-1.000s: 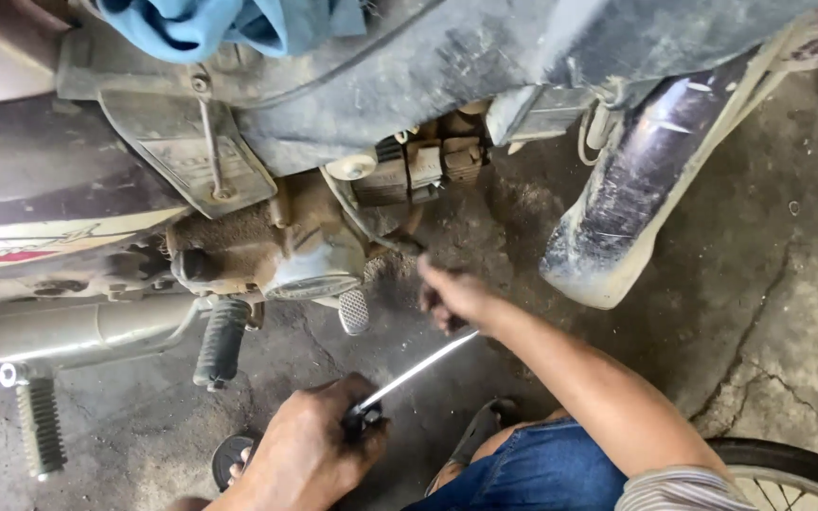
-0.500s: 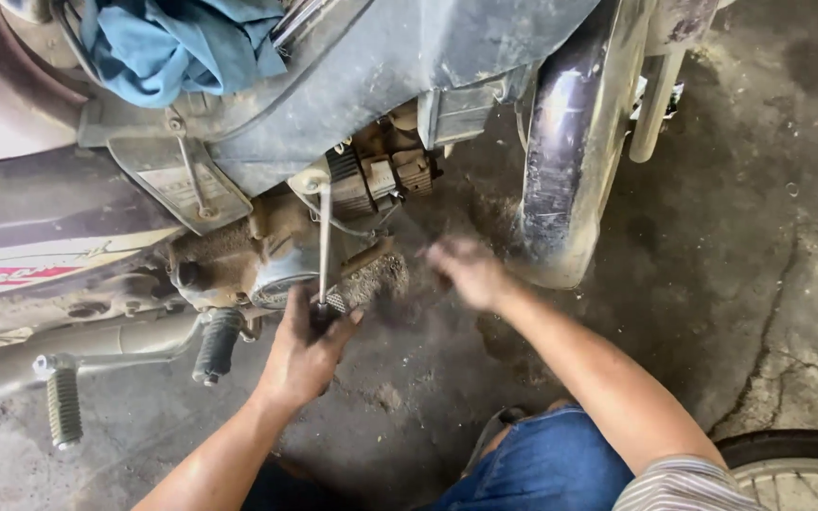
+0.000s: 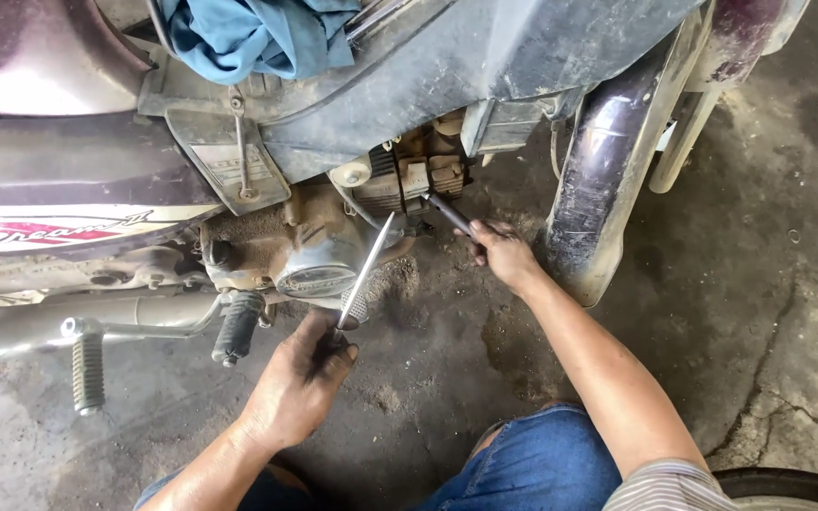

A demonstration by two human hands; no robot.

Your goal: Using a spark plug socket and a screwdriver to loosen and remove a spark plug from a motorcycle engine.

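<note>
A dirty motorcycle engine [image 3: 305, 241] sits low under the bike's grey bodywork. My left hand [image 3: 297, 383] grips a long thin screwdriver [image 3: 367, 268] by its handle; the metal shaft slants up toward the engine's front part. My right hand [image 3: 501, 253] holds a dark rod-like tool [image 3: 451, 214] whose tip reaches the engine head [image 3: 418, 175]. Both hands are just in front of the engine, over the concrete floor.
The front wheel with its mudguard [image 3: 598, 180] stands right of my right hand. A footpeg [image 3: 237, 326] and a second peg [image 3: 87, 364] stick out at the left. A blue cloth [image 3: 257, 33] lies on the bike. A tyre edge [image 3: 788, 487] shows bottom right.
My left hand has dropped lower and tilted the screwdriver toward the engine's front. My right hand has taken hold of a dark tool at the engine head.
</note>
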